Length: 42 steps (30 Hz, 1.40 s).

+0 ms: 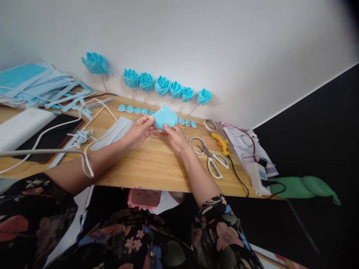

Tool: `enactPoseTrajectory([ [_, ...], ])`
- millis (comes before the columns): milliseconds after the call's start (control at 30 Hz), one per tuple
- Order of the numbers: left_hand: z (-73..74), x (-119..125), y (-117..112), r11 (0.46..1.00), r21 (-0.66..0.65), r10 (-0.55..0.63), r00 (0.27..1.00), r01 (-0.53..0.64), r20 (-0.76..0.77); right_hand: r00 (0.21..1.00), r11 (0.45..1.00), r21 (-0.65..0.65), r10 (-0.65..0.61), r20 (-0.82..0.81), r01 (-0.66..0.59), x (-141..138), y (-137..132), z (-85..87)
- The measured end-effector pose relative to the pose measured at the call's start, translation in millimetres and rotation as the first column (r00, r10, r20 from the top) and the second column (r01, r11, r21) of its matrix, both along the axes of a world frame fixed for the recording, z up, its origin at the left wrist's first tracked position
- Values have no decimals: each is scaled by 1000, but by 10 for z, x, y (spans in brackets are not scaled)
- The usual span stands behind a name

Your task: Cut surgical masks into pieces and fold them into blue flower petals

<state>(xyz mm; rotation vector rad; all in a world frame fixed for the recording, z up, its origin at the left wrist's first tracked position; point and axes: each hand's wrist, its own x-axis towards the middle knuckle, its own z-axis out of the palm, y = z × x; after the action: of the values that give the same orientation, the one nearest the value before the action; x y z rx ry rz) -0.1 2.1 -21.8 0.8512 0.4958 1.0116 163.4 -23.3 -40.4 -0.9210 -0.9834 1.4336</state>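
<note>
The fingers of the left hand and the right hand are pinched on the blue piece, which is between them, above the desk. An even, light hold on both edges should keep it without wrinkles.

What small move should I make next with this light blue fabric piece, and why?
Perhaps fold the light blue fabric piece over on itself: your left hand and right hand both hold it, and it spreads wider than the small blue petal-shaped pieces lined up on the brown wooden table.
</note>
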Motion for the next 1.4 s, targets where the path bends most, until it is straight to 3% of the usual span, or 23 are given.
enactPoseTrajectory([
  [167,-17,27,8,1000,11,17,999,-17,31,996,995,34,-89,6,89,-8,18,-3],
  [333,-79,43,14,997,68,-18,995,24,-98,993,993,51,-110,35,108,-13,24,-28],
  [533,-220,25,122,977,202,116,962,-66,-246,995,992,83,-97,37,93,-34,26,-34],
  [667,-216,11,151,966,218,198,941,-140,-274,978,976,85,-194,-75,200,30,46,49],
  [867,-178,2,147,964,221,208,937,-148,-282,936,945,36,-315,-160,324,180,89,122],
  [1167,-191,-17,178,983,164,122,965,-84,-233,937,957,11,-283,-204,291,166,103,67],
  [1400,-210,-48,232,967,190,221,936,-172,-275,961,968,40,-241,-137,248,200,110,47],
])
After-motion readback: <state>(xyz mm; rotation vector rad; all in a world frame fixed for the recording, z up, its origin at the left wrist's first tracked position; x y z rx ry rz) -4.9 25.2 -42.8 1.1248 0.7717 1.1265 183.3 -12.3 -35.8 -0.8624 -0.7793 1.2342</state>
